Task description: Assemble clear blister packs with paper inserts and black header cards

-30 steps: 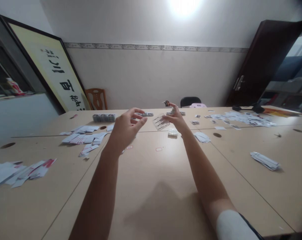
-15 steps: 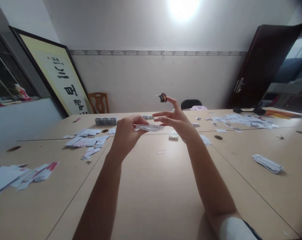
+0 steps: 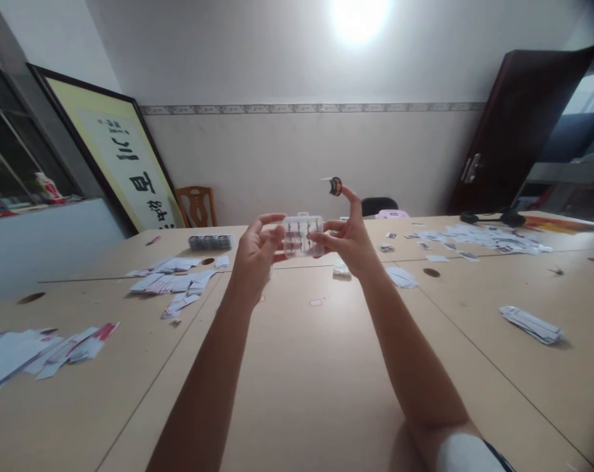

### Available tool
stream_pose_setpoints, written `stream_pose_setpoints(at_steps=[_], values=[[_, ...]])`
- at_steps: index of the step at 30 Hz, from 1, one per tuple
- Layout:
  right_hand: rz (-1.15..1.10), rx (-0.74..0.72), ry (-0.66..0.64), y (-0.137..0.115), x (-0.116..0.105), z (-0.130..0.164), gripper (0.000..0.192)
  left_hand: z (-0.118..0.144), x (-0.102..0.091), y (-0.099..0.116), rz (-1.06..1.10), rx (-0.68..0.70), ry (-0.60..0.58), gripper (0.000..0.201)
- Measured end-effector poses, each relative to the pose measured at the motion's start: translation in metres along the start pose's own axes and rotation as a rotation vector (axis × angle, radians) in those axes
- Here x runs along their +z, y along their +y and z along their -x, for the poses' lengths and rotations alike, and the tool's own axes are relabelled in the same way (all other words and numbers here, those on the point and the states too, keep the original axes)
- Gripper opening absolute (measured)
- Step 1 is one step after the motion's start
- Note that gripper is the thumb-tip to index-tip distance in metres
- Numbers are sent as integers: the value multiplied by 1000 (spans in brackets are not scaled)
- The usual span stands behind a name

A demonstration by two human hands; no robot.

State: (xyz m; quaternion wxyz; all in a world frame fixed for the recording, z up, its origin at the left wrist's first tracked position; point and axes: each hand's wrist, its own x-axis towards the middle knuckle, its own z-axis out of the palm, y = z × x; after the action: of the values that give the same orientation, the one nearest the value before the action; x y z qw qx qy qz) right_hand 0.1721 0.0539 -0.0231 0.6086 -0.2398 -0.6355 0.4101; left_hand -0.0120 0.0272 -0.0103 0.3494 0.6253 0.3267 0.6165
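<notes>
Both my hands hold a small clear plastic packet (image 3: 303, 236) up above the wooden table (image 3: 307, 367); the packet shows a few small dark items inside. My left hand (image 3: 257, 252) pinches its left edge with thumb and fingers. My right hand (image 3: 349, 239) grips its right edge, with the index finger raised. A small round dark sticker (image 3: 334, 186) clings to that raised fingertip.
Loose white cards (image 3: 172, 285) lie scattered at the left, more cards (image 3: 478, 237) at the far right, and a small stack (image 3: 530, 323) at the right. A row of grey stacked pieces (image 3: 210, 242) sits far left. A framed calligraphy panel (image 3: 124, 164) leans on the wall.
The packet went from my right hand alone to being held flat between both hands, then turned upright facing me. Both hands rose slightly, and the sticker finger lifted higher.
</notes>
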Motion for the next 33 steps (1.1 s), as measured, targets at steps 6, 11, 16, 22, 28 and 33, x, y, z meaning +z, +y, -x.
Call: stream_pose_setpoints(at_steps=[6,11,16,22,28,33], values=[[-29,70,-189,-9,-13,3,103,-1,-7,-3,-101,43,17,45],[-126,132,-293,-8,-25,2,112,3,-4,-3,-257,130,37,43],[-253,191,-295,-7,-14,1,123,10,-3,6,-211,98,-238,47],[-187,194,-210,-11,-9,6,128,17,-2,11,-390,146,-300,28],[2,216,-118,-10,-8,8,141,20,4,16,-669,310,-242,19],[42,239,-102,-9,-7,6,141,20,10,12,-822,429,-185,21]])
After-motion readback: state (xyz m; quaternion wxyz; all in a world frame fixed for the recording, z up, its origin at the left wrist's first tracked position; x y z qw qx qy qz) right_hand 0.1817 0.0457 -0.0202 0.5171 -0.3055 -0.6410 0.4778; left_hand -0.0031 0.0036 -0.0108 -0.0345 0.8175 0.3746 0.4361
